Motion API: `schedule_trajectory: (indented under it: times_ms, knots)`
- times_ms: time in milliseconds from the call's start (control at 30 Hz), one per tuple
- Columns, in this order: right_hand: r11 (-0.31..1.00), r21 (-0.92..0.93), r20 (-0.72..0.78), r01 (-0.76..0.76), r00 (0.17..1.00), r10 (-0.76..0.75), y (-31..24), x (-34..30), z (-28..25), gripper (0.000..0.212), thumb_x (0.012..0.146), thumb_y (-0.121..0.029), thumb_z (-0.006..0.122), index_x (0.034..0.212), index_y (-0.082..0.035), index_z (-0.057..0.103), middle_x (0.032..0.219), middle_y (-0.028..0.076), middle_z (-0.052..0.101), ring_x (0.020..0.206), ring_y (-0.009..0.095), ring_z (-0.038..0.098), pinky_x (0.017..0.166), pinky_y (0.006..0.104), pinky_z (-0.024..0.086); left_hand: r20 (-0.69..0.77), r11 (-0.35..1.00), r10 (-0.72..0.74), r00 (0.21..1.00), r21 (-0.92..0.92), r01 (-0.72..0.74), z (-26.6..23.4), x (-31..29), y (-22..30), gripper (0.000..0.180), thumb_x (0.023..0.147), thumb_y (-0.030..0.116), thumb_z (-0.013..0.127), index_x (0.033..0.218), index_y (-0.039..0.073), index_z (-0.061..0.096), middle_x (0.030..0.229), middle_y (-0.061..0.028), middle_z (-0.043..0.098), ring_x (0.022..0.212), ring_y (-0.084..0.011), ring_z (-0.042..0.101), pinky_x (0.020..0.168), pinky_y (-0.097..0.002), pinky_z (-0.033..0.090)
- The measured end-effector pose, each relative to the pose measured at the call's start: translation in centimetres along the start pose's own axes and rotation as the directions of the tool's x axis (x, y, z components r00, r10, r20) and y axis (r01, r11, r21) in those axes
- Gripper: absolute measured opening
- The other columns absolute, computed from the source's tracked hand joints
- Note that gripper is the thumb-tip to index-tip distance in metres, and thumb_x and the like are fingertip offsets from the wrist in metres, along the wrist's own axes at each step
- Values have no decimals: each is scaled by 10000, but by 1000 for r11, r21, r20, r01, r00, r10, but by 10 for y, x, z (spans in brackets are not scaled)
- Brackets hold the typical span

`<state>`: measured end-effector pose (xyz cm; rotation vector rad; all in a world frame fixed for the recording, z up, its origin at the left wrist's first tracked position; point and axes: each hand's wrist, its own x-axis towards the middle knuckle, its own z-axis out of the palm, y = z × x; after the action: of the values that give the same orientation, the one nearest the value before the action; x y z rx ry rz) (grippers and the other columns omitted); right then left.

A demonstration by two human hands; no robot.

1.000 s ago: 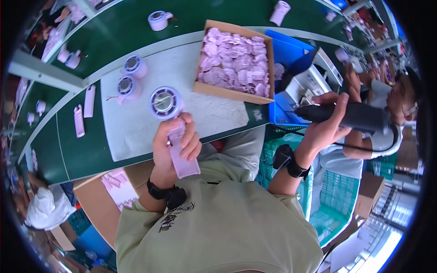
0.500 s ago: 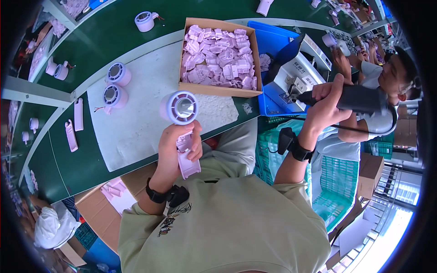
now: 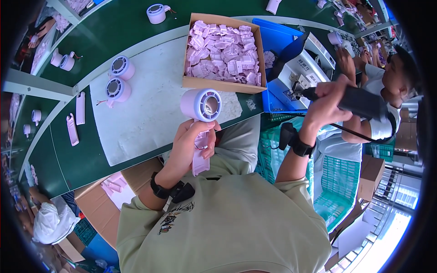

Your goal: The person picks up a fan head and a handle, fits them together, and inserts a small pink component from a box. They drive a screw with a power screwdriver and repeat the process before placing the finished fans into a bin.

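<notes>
Left hand (image 3: pixel 189 145) wrapped round the handle of a pink fan (image 3: pixel 200 119), fingers closed on it, round head up and facing the camera, held just off the near table edge above the lap. Right hand (image 3: pixel 325 103) fisted on a black driver (image 3: pixel 359 101) with a trailing cord, raised to the right beside a white machine (image 3: pixel 306 68) bearing small pale labels. Cardboard box (image 3: pixel 222 50) of pink parts sits on the white mat (image 3: pixel 150 104), its near side close to the mat's edge; blue tray (image 3: pixel 276 38) touches the box on the right. Two fan heads (image 3: pixel 117 79) lie at the mat's left end; two flat pink handles (image 3: pixel 75 117) on the green table beyond it. Open mat between fan heads and box. Versus half a second back: fan lifted higher and turned more face-on; right hand has swung lower, toward the machine.
</notes>
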<state>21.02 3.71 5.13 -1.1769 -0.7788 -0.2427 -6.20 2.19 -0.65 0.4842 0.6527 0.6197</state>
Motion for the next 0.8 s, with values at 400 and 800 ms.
schedule_trajectory:
  times_ms: [400,800]
  knots:
    - [986,117,59,-115,992,108,-6,4,-3,216,916,-109,612,731,-25,538,510,-4,423,403,73,372,396,234,304,-39,991,13,999,134,-8,-4,3,2,255,911,217,544,905,-35,581,597,-58,528,435,-109,438,453,-249,349]
    - [980,201,21,1,1000,-5,-28,11,-25,128,916,-117,609,857,-36,529,513,-15,397,405,67,348,400,230,296,-40,988,-6,999,152,12,-7,8,2,247,916,213,544,905,-29,588,605,-52,534,452,-103,454,459,-240,353]
